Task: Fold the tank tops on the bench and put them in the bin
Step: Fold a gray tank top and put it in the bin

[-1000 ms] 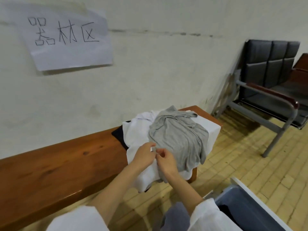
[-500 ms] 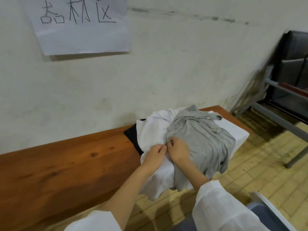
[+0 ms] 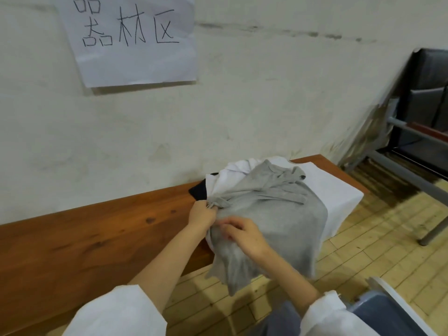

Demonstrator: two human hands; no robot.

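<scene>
A gray tank top (image 3: 274,214) is spread over a white garment (image 3: 334,190) at the right end of the wooden tabletop (image 3: 97,238), with its lower part hung over the front edge. Its bunched left edge is clamped in the fingers of the left hand (image 3: 202,214). Just beside it, a fold of the gray cloth is pinched by the curled fingers of the right hand (image 3: 247,238). The bin (image 3: 388,309) is seen on the floor, lower right.
</scene>
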